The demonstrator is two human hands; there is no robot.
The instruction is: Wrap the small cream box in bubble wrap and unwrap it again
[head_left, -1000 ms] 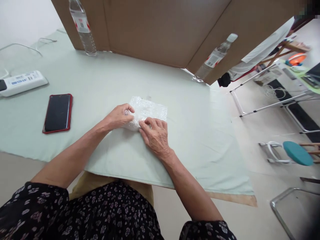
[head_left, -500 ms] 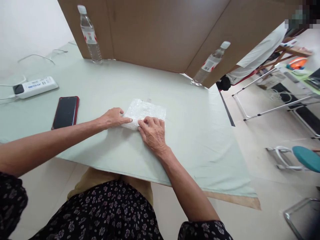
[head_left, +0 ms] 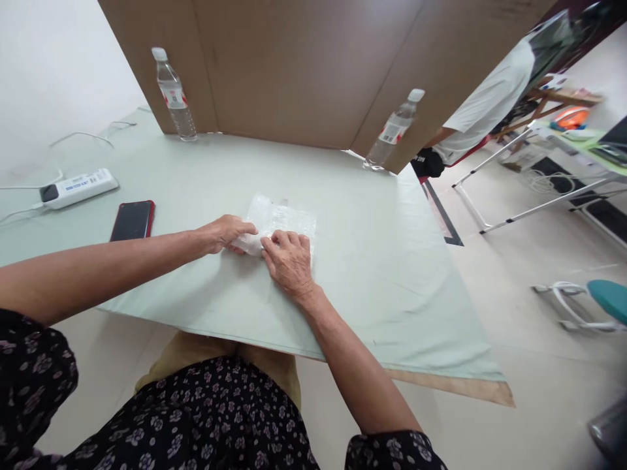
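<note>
A packet wrapped in clear bubble wrap (head_left: 281, 219) lies flat on the pale green cloth (head_left: 206, 183) that covers the table. My left hand (head_left: 226, 233) pinches the packet's near left corner with curled fingers. My right hand (head_left: 289, 261) rests on its near edge with the fingers bent and the fingertips pressing the wrap down. Both hands touch each other's side of the same corner. What is inside the wrap cannot be made out.
A red-cased phone (head_left: 132, 220) and a white power strip (head_left: 78, 188) lie to the left. Two water bottles (head_left: 172, 94) (head_left: 392, 130) stand against a brown cardboard screen (head_left: 294, 65). A person in white (head_left: 484, 104) sits beyond it; a teal stool (head_left: 607, 300) is right.
My left hand has slid from the packet's left side to its near left corner and closed on it. My right hand has edged left. The view has shifted a little.
</note>
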